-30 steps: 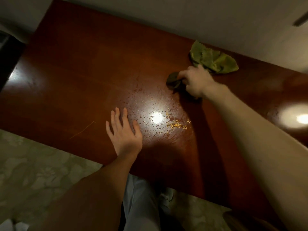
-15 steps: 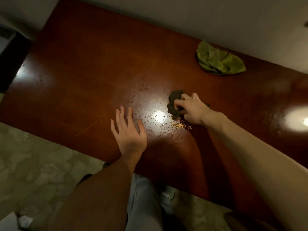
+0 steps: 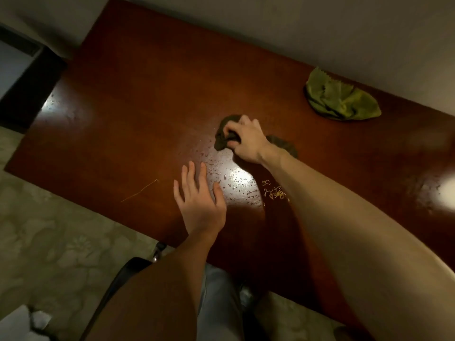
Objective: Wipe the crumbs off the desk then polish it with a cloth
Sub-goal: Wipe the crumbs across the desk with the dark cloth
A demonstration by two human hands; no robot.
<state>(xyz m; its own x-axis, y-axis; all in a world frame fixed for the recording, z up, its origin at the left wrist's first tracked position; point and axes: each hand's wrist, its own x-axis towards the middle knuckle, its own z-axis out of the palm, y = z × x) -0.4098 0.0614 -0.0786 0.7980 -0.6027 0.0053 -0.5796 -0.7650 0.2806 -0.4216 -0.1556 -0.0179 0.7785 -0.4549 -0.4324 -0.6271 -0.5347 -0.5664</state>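
Observation:
My right hand [image 3: 246,141] grips a dark crumpled cloth [image 3: 222,136] and presses it onto the glossy red-brown desk [image 3: 138,99], just beyond a bright light reflection. A small heap of yellowish crumbs [image 3: 274,191] lies nearer to me, partly under my right forearm. Flat on the desk near its front edge, my left hand [image 3: 199,200] rests with fingers spread and straight. A second, light green cloth [image 3: 341,99] lies bunched at the far right by the wall.
A thin straw-like strand [image 3: 140,190] lies on the desk left of my left hand. Patterned pale floor [image 3: 49,230] is on the left, with white paper [image 3: 22,323] at the bottom left. A dark strap [image 3: 118,279] hangs below the desk edge.
My right hand carried the dark cloth from beside the green cloth toward the crumbs, then shifted slightly left and away, past the reflection. My left hand stayed put.

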